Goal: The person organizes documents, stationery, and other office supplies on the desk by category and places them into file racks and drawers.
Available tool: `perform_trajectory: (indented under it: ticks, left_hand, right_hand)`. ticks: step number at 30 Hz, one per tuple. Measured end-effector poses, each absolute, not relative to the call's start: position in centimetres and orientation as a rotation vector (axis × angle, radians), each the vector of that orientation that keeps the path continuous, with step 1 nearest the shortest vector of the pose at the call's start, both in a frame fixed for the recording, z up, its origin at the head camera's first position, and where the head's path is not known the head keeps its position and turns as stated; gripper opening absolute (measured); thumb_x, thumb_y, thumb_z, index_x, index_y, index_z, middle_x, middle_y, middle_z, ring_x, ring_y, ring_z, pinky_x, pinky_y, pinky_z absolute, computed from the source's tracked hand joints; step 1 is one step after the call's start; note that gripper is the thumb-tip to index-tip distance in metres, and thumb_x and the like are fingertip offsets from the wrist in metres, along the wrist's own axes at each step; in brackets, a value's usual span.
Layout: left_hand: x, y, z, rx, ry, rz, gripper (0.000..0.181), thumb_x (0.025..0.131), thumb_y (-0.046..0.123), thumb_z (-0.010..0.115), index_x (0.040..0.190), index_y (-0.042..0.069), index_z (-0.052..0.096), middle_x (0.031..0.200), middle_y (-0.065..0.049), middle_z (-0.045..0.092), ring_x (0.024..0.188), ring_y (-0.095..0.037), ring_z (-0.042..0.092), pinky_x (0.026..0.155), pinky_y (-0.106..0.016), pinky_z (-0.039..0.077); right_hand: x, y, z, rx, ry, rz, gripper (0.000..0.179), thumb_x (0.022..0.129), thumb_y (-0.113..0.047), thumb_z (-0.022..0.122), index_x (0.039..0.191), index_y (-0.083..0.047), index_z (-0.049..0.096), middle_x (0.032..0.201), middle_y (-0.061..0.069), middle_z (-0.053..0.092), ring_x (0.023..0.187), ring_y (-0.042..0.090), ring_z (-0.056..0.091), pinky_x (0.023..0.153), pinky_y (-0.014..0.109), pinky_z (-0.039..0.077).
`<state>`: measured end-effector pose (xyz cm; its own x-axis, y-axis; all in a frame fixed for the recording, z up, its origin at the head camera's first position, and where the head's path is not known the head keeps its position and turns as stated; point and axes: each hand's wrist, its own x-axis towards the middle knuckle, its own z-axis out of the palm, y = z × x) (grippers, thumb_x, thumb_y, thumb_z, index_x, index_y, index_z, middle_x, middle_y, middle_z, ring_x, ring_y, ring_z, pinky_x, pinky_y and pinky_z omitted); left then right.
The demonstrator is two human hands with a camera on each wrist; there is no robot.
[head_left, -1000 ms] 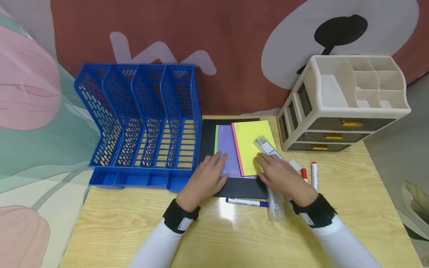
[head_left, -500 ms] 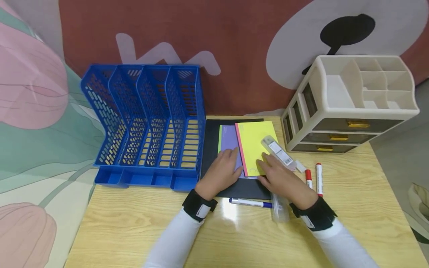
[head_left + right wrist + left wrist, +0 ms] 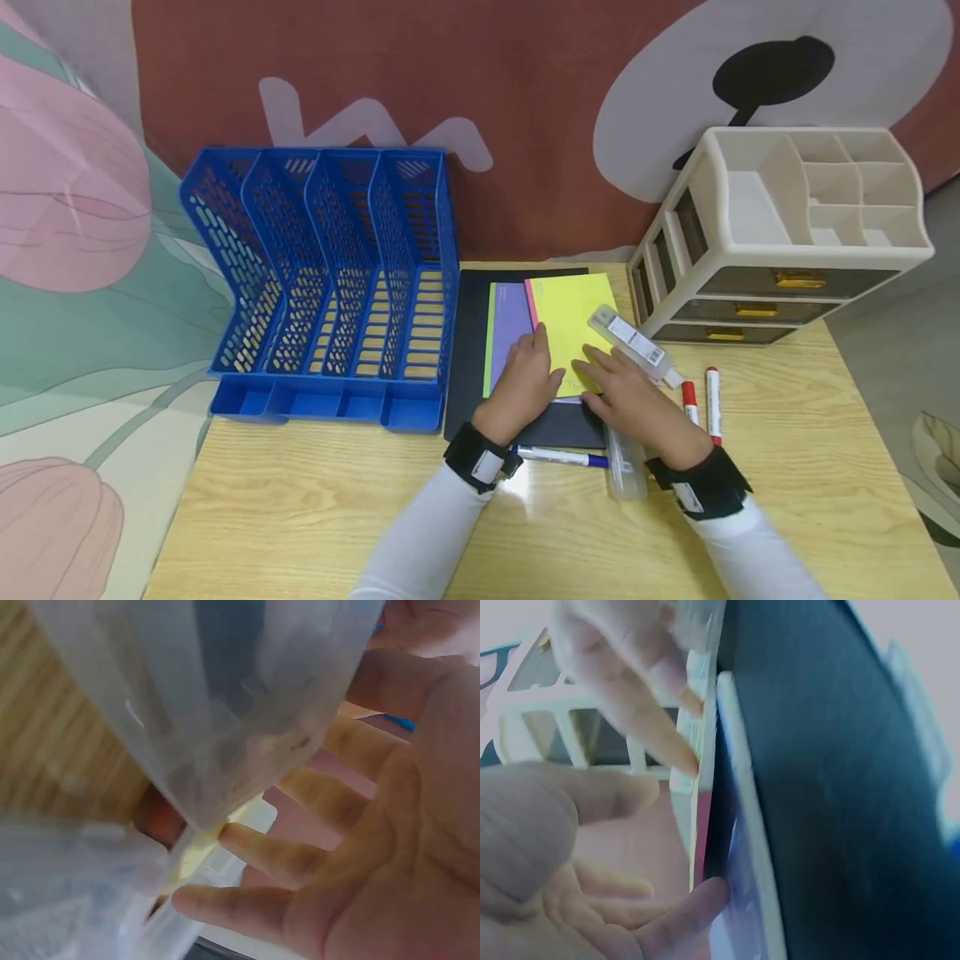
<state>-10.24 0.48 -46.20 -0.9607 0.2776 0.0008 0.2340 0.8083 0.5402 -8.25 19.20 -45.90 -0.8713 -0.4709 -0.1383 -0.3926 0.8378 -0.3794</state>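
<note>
A yellow notebook (image 3: 573,312) with a pink spine overlaps a purple notebook (image 3: 504,333) with a green edge. Both lie on a larger flat black sheet-like item (image 3: 468,358). My left hand (image 3: 521,382) is over the notebooks' lower part, index finger pointing forward; one fingertip meets the notebook edge in the left wrist view. With its fingers spread, my right hand (image 3: 637,404) rests at the yellow notebook's lower right. A clear labelled plastic case (image 3: 633,340) lies just beyond those fingers. Another clear case (image 3: 626,471) is partly hidden under the right hand.
A blue four-slot file rack (image 3: 326,379) stands on the left. At the back right is a white drawer organizer (image 3: 810,250). A blue marker (image 3: 558,456) lies in front of the black item, with a red-capped marker (image 3: 690,404) and another marker (image 3: 713,406) to the right.
My left hand has slid right across the purple notebook to the yellow one's left edge. The right hand stays by the yellow notebook, while the labelled case has shifted slightly right.
</note>
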Motion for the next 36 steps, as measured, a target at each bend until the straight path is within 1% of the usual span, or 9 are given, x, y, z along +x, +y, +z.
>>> perform_trajectory:
  ticks: [6, 11, 17, 22, 25, 29, 31, 34, 36]
  left_hand:
    - [-10.4, 1.6, -46.3, 0.285, 2.885, 0.919, 0.085, 0.082, 0.017, 0.076, 0.147, -0.009, 0.028, 0.131, -0.028, 0.051, 0.119, -0.036, 0.052, 0.098, -0.043, 0.051]
    - [-10.6, 2.2, -46.3, 0.243, 2.87, 0.917, 0.087, 0.08, 0.013, 0.077, 0.148, -0.007, 0.026, 0.128, -0.026, 0.049, 0.114, -0.034, 0.053, 0.098, -0.043, 0.051]
    - [-11.0, 2.2, -46.4, 0.193, 2.834, 0.937, 0.088, 0.08, 0.011, 0.077, 0.149, -0.007, 0.026, 0.128, -0.027, 0.049, 0.114, -0.035, 0.054, 0.098, -0.041, 0.051]
    - [-11.2, 2.0, -46.4, 0.153, 2.737, 1.035, 0.091, 0.081, 0.006, 0.075, 0.152, -0.004, 0.019, 0.137, -0.03, 0.04, 0.124, -0.034, 0.048, 0.099, -0.038, 0.051]
    - [-11.2, 1.7, -46.4, 0.117, 2.655, 1.141, 0.096, 0.081, 0.005, 0.074, 0.155, -0.001, 0.012, 0.141, -0.029, 0.035, 0.124, -0.033, 0.046, 0.096, -0.038, 0.052]
    - [-11.2, 1.1, -46.4, 0.089, 2.555, 1.359, 0.106, 0.077, 0.001, 0.077, 0.156, 0.005, 0.006, 0.143, -0.026, 0.037, 0.123, -0.033, 0.046, 0.095, -0.042, 0.052]
    - [-11.1, 0.9, -46.5, 0.102, 2.532, 1.446, 0.107, 0.075, -0.001, 0.078, 0.156, 0.007, 0.008, 0.14, -0.024, 0.043, 0.124, -0.031, 0.044, 0.097, -0.044, 0.05]
    - [-11.1, 0.6, -46.5, 0.139, 2.526, 1.533, 0.099, 0.075, -0.005, 0.076, 0.153, 0.005, 0.016, 0.133, -0.021, 0.051, 0.124, -0.03, 0.044, 0.099, -0.044, 0.049]
    - [-11.1, 0.5, -46.4, 0.148, 2.531, 1.557, 0.092, 0.076, -0.005, 0.075, 0.151, 0.003, 0.022, 0.129, -0.02, 0.054, 0.121, -0.027, 0.048, 0.098, -0.043, 0.051]
  right_hand:
    - [-8.6, 19.2, -46.3, -0.675, 2.805, -0.559, 0.046, 0.092, -0.028, 0.064, 0.133, -0.006, 0.06, 0.149, 0.022, 0.044, 0.137, 0.042, 0.036, 0.114, 0.062, 0.024]
    - [-8.8, 19.1, -46.2, -0.674, 2.824, -0.594, 0.044, 0.092, -0.026, 0.065, 0.13, -0.005, 0.062, 0.146, 0.021, 0.048, 0.135, 0.04, 0.039, 0.112, 0.063, 0.027]
    - [-8.9, 19.4, -46.2, -0.677, 2.85, -0.647, 0.042, 0.092, -0.022, 0.063, 0.13, -0.003, 0.061, 0.145, 0.023, 0.049, 0.133, 0.04, 0.04, 0.11, 0.063, 0.031]
    - [-9.0, 19.9, -46.3, -0.589, 2.875, -0.703, 0.044, 0.092, -0.019, 0.062, 0.131, -0.001, 0.058, 0.148, 0.025, 0.042, 0.133, 0.044, 0.038, 0.106, 0.064, 0.036]
    - [-9.1, 20.3, -46.2, -0.465, 2.873, -0.748, 0.047, 0.092, -0.019, 0.061, 0.135, 0.001, 0.053, 0.151, 0.027, 0.034, 0.135, 0.046, 0.035, 0.104, 0.066, 0.036]
    - [-9.2, 20.7, -46.1, -0.357, 2.876, -0.803, 0.049, 0.093, -0.017, 0.059, 0.136, 0.003, 0.05, 0.152, 0.028, 0.031, 0.135, 0.048, 0.032, 0.104, 0.067, 0.035]
    - [-9.2, 20.7, -46.1, -0.341, 2.88, -0.827, 0.048, 0.093, -0.017, 0.06, 0.136, 0.003, 0.05, 0.152, 0.028, 0.033, 0.135, 0.048, 0.032, 0.104, 0.068, 0.035]
    - [-9.2, 20.7, -46.1, -0.329, 2.867, -0.857, 0.048, 0.093, -0.018, 0.059, 0.136, 0.001, 0.05, 0.152, 0.027, 0.034, 0.135, 0.048, 0.033, 0.104, 0.068, 0.035]
    - [-9.3, 20.6, -46.0, -0.322, 2.856, -0.867, 0.048, 0.094, -0.02, 0.059, 0.137, -0.001, 0.049, 0.153, 0.026, 0.034, 0.136, 0.047, 0.032, 0.104, 0.068, 0.034]
